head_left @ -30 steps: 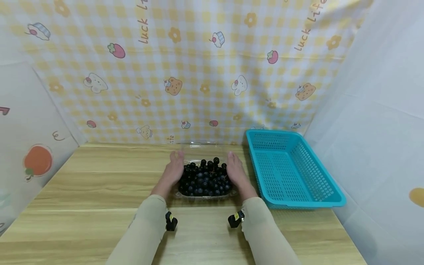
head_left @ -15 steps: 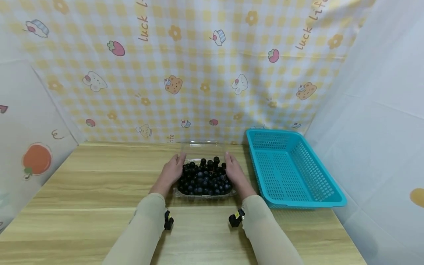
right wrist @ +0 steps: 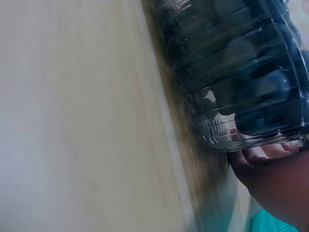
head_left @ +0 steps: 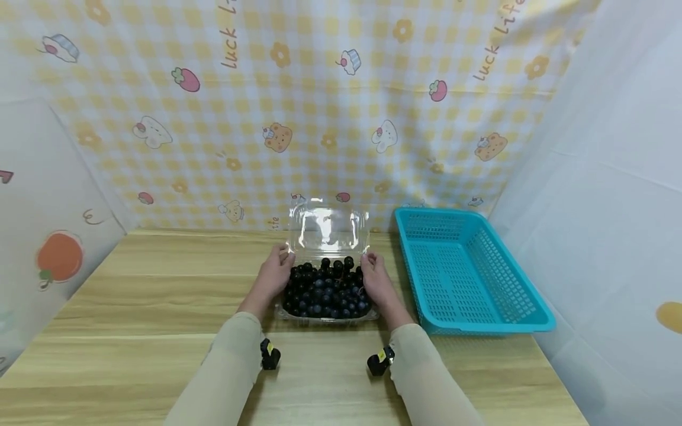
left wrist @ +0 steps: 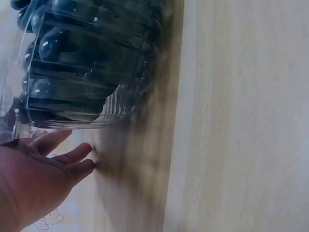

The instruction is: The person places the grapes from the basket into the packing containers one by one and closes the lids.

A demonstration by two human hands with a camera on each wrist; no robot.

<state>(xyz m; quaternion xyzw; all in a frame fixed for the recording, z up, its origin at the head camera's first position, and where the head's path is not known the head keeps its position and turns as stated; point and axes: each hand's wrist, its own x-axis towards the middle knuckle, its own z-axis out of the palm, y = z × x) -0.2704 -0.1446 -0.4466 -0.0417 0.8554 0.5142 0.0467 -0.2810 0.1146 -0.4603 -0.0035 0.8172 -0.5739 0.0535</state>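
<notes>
In the head view, a clear plastic clamshell box (head_left: 298,319) full of dark grapes (head_left: 327,296) sits on the table with its lid (head_left: 326,228) raised at the back. My left hand (head_left: 273,275) grips the box's back left corner, near the lid's lower edge. At the back right corner, my right hand (head_left: 377,278) holds it the same way. In the left wrist view, several fingers (left wrist: 75,154) spread loosely beside the ribbed wall; the thumb's contact is hidden. In the right wrist view, fingers (right wrist: 246,162) bend behind the box's end.
A turquoise perforated basket (head_left: 479,328) stands on the right of the wooden table (head_left: 133,331). Close behind the box hangs a yellow checked cloth (head_left: 319,171). White sheets (head_left: 597,195) border the table at both sides.
The lid has swung up from leaning low at the back to standing more upright. Both hands have shifted from lying along the box's sides to gripping its back corners.
</notes>
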